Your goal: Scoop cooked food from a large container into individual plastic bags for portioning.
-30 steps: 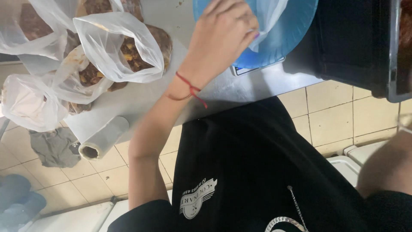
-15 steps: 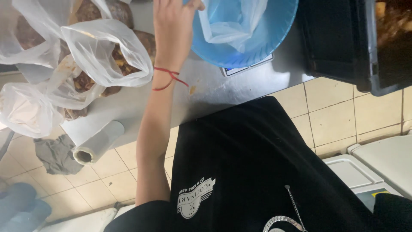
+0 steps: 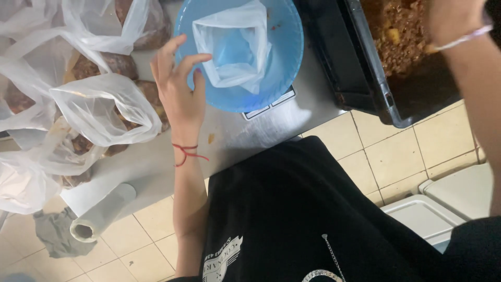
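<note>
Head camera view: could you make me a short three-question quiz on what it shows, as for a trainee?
1. True or false: the clear bag standing open in the blue bowl is full of food.
2. Which hand is nearest the bowl's rim? A) left hand B) right hand
3. Fill in: the right hand is over a black tray that holds brown ____ food.

Key: 1 false, it looks empty; 2 A; 3 minced, with pale chunks.

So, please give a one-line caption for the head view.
Left hand beside a blue bowl lined with an open bag; right hand over a tray of food.
</note>
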